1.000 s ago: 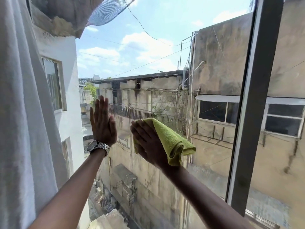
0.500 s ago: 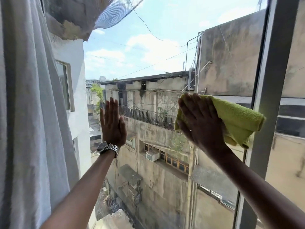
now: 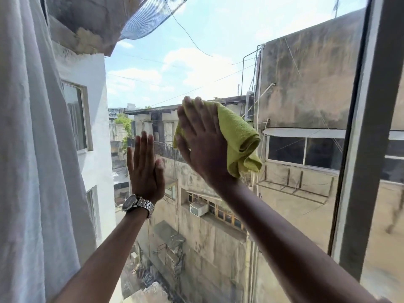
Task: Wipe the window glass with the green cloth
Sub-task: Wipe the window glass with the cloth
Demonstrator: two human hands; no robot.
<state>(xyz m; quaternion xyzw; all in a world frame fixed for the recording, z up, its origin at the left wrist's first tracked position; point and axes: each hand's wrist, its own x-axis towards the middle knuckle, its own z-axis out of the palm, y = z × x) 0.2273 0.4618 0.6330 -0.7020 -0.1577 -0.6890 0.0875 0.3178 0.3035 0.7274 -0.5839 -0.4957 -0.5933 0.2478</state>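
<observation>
The window glass fills the middle of the view, with old buildings and sky seen through it. My right hand presses the folded green cloth flat against the pane, fingers spread and pointing up, with the cloth bunched out to the right of the palm. My left hand rests flat on the glass lower and to the left, fingers straight and together, holding nothing. A metal watch sits on that wrist.
A white curtain hangs along the left side, close to my left arm. A dark vertical window frame stands at the right, with another pane beyond it.
My right hand swept the cloth from the pane's centre to the right frame, then back left and slightly up. My left hand stayed flat on the glass.
</observation>
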